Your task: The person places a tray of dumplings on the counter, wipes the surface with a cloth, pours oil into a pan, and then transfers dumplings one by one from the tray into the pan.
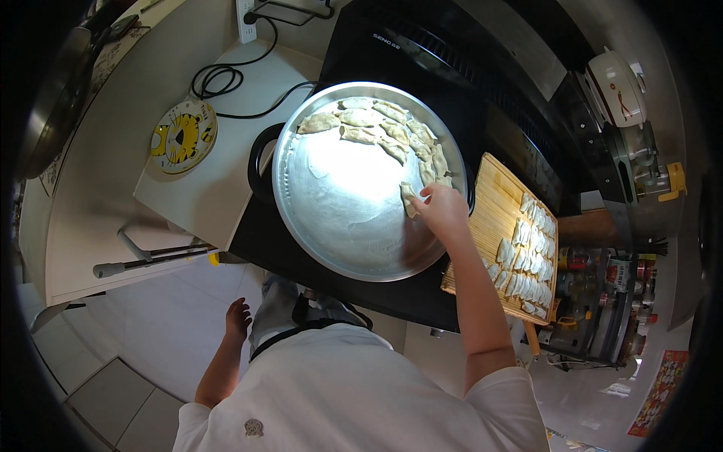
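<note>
My right hand [444,212] reaches into a wide round metal pan [333,231] and pinches a dumpling [406,195] between thumb and fingers, over the pan's right part. Other dumplings [358,117] lie close together along the pan's back and right side. A bright glare covers the middle of the pan floor. To the right, a bamboo-slat board [480,212] carries rows of dumplings [528,248], and my right forearm crosses its near left part. My left hand [238,318] hangs low at my side, holding nothing, with loosely bent fingers.
A tiger-patterned plate [185,138] and a coiled black cable [220,79] lie on the white counter [181,198] at left. Behind the pan stands a black range hood [418,56]. A rack of bottles and jars [599,299] is at far right, beyond the board.
</note>
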